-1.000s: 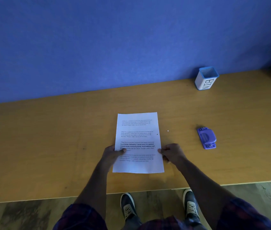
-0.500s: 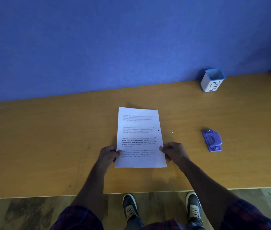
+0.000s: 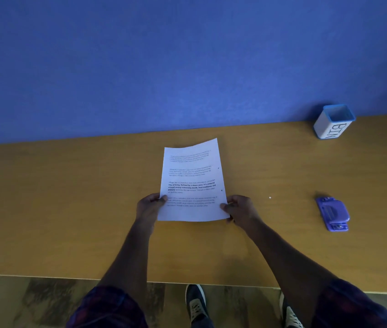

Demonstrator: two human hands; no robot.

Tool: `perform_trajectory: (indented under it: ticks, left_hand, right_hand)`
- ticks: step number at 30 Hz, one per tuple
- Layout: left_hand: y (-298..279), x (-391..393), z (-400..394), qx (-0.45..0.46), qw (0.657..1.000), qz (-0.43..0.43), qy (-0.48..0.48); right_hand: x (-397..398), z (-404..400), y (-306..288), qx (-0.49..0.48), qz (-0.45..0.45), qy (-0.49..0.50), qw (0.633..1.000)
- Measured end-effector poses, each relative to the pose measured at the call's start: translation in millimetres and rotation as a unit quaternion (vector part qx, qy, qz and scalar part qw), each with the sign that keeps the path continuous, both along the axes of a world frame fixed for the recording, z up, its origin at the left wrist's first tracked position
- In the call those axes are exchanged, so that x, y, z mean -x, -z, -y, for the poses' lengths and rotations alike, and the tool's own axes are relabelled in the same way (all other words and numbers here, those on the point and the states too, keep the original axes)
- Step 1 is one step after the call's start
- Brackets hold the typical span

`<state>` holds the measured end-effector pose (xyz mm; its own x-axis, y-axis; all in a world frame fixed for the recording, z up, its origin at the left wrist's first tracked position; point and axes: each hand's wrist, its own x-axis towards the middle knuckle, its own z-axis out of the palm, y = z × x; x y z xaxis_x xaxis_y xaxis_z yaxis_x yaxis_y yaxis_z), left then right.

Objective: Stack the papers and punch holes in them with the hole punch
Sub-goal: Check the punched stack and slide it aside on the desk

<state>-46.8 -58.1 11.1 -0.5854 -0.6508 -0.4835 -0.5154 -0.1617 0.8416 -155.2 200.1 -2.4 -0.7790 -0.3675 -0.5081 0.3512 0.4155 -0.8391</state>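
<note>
Wooden table point(image 3: 69, 209) against blue wall point(image 3: 140, 55). Stack of printed papers point(image 3: 191, 183) at table centre, lifted at far edge, top slightly curled. Left hand point(image 3: 149, 205) pinching stack's left edge near bottom, thumb on top. Right hand point(image 3: 241, 208) pinching right edge, thumb on top, fingers curled beneath. White container lettered "BIN" point(image 3: 333, 123) far right by wall. Purple hole punch point(image 3: 333, 214) on table, well right of papers, untouched. Tiny white speck point(image 3: 270, 197) between.

Colours and patterns recorded
White papers point(image 3: 192, 185) printed black; purple hole punch point(image 3: 333, 214); white, blue-rimmed bin point(image 3: 332, 123); ochre table point(image 3: 69, 209); plaid sleeves point(image 3: 109, 308).
</note>
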Motion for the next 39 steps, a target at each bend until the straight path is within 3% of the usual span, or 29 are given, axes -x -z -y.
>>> perform_trajectory:
  ticks: [6, 18, 22, 28, 39]
  left_hand:
    - [-3, -2, 27, -0.001, 1.0, -0.014, -0.001]
    - [32, 10, 64, 0.139, 0.989, 0.023, -0.044]
    - [37, 10, 57, 0.223, 0.972, 0.058, -0.036]
    - [42, 13, 56, 0.268, 0.96, 0.065, -0.051]
    - [36, 26, 70, 0.266, 0.96, 0.076, 0.037]
  right_hand:
    - [10, 46, 5, -0.041, -0.012, -0.007, 0.999]
    - [20, 103, 32, -0.028, -0.015, 0.022, 0.999]
    - [18, 112, 30, -0.048, -0.067, 0.016, 0.996]
    - [15, 122, 32, -0.074, -0.125, 0.018, 0.989]
    - [13, 125, 39, -0.087, -0.146, 0.02, 0.985]
